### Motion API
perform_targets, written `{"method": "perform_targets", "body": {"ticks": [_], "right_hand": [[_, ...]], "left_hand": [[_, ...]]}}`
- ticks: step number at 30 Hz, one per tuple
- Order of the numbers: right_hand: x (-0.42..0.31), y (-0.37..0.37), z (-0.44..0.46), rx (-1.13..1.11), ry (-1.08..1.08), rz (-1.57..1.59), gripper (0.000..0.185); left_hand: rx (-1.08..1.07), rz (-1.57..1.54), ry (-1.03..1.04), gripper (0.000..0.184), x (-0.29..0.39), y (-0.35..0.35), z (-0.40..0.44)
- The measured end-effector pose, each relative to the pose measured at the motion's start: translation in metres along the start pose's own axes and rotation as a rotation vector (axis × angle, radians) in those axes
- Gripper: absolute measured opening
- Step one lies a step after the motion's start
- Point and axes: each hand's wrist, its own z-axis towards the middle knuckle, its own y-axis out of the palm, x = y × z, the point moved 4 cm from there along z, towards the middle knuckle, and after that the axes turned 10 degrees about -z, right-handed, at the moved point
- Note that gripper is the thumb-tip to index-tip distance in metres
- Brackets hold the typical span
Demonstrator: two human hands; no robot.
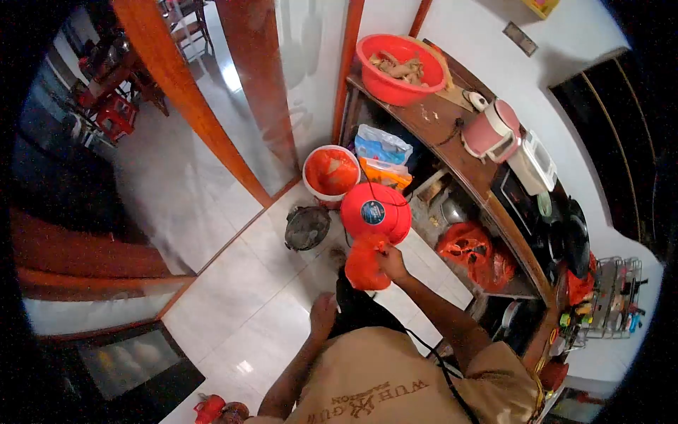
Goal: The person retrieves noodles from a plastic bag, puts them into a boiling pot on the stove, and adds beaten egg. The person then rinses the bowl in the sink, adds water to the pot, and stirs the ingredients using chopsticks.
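My right hand [393,264] is closed on a crumpled red plastic bag [367,267], which hangs in front of my dark trousers. Just beyond it is a round red plastic item [385,232] with a dark blue round label; whether it is a stool or an upturned basin I cannot tell. The bag overlaps its near edge. My left hand [325,314] is low beside my leg, apart from the bag, its fingers too unclear to read. A white-rimmed bucket [332,192], red inside, and a dark, dirty pan-like container [308,227] stand on the floor ahead.
Along the right runs a brown wooden counter [452,152] bearing a red basin [392,92] and a pink kettle-like appliance [492,131]. Beneath it are packets [383,147] and a knotted red bag [477,254]. A wooden door frame [233,169] edges the tiled floor at left.
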Motion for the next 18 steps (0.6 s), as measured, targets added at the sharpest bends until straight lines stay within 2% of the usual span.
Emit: {"method": "perform_targets", "body": {"ticks": [1, 2, 4, 5, 6, 7, 8, 9, 10, 12, 14, 16, 17, 18], "right_hand": [[0.006, 0.006, 0.03, -0.012, 0.013, -0.004, 0.016], [0.013, 0.016, 0.06, -0.148, 0.062, -0.147, 0.022], [0.052, 0.046, 0.114, -0.304, 0.108, -0.284, 0.027], [0.089, 0.068, 0.142, -0.218, 0.054, -0.315, 0.02], [0.096, 0.078, 0.169, -0.176, 0.032, -0.322, 0.016], [0.103, 0.087, 0.195, -0.134, 0.01, -0.329, 0.013], [0.09, 0.088, 0.221, -0.177, -0.109, -0.466, 0.014], [0.083, 0.095, 0.248, -0.223, -0.231, -0.602, 0.015], [0.093, 0.108, 0.274, -0.236, -0.222, -0.592, 0.015], [0.112, 0.132, 0.315, -0.147, -0.416, -0.549, 0.015], [0.142, 0.155, 0.355, -0.205, -0.371, -0.595, 0.017], [0.172, 0.188, 0.388, -0.29, -0.3, -0.68, 0.02], [0.187, 0.202, 0.404, -0.33, -0.267, -0.725, 0.022], [0.211, 0.215, 0.421, -0.369, -0.235, -0.771, 0.024]], "left_hand": [[0.095, -0.024, -0.002, 0.022, -0.012, -0.009, 0.0], [0.19, -0.045, -0.007, 0.022, -0.022, -0.019, 0.001], [0.221, 0.209, -0.147, 0.021, -0.013, -0.037, 0.008], [0.254, 0.228, -0.079, 0.021, -0.024, -0.044, 0.009], [0.283, 0.253, -0.009, 0.022, -0.034, -0.052, 0.012], [0.322, 0.175, -0.152, 0.021, -0.038, -0.058, 0.016], [0.358, 0.098, -0.297, 0.02, -0.042, -0.061, 0.018], [0.369, 0.177, -0.325, 0.02, -0.054, -0.063, 0.025], [0.41, 0.108, -0.38, 0.02, -0.046, -0.061, 0.033], [0.429, -0.169, -0.478, 0.02, -0.041, -0.055, 0.05], [0.422, -0.236, -0.545, 0.022, -0.051, -0.047, 0.062], [0.397, -0.15, -0.623, 0.023, -0.03, -0.042, 0.083], [0.368, -0.092, -0.583, 0.024, -0.046, -0.04, 0.082], [0.374, -0.132, -0.632, 0.026, -0.035, -0.038, 0.091]]}}
